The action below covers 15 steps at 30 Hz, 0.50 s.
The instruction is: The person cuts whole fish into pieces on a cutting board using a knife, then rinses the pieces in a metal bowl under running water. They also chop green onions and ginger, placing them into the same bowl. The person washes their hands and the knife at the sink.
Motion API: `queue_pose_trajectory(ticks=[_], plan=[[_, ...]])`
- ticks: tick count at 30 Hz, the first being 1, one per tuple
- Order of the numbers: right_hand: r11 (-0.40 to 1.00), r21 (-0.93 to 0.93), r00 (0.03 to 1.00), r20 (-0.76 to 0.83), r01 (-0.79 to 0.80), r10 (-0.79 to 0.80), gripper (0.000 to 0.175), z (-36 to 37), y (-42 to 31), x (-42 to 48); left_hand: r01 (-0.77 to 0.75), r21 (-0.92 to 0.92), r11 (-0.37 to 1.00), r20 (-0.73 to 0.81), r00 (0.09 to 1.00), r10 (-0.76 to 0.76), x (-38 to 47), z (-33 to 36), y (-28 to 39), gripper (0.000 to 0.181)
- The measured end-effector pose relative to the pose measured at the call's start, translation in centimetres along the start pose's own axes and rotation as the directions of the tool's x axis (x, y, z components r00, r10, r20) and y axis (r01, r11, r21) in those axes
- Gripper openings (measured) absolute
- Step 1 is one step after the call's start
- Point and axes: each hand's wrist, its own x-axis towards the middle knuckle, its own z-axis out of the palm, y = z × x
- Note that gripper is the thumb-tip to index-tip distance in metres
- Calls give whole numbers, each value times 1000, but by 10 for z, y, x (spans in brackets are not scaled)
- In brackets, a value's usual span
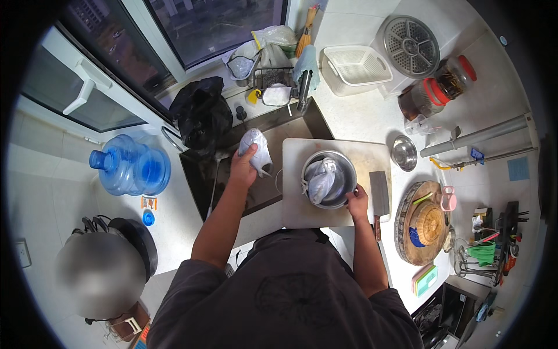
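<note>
Over the sink (287, 131), my left hand (245, 166) holds a silvery whole fish (255, 148), its tail pointing down towards me. My right hand (358, 203) grips the rim of a round metal bowl (346, 183) on a pale cutting board (296, 209). Inside the bowl lie more silvery fish (321, 185). A cleaver (379, 192) with a wooden handle rests on the right part of the board, its handle reaching past the board's near edge.
Left of the sink are a black plastic bag (202, 113) and a blue water jug (135, 165). Beyond the board stands a white basket (357, 65). To the right are a small metal bowl (404, 152) and a round wooden block (403, 235). The black faucet (304, 89) rises behind the sink.
</note>
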Motion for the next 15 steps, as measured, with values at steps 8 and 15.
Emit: queue_pose_trajectory(ticks=[8, 15], plan=[[964, -222, 958, -213, 147, -194, 55, 2, -7, -12, -150, 521, 840, -78, 972, 222, -5, 5, 19, 36], [705, -539, 840, 12, 462, -542, 39, 19, -54, -39, -10, 918, -397, 156, 928, 338, -5, -43, 15, 36]])
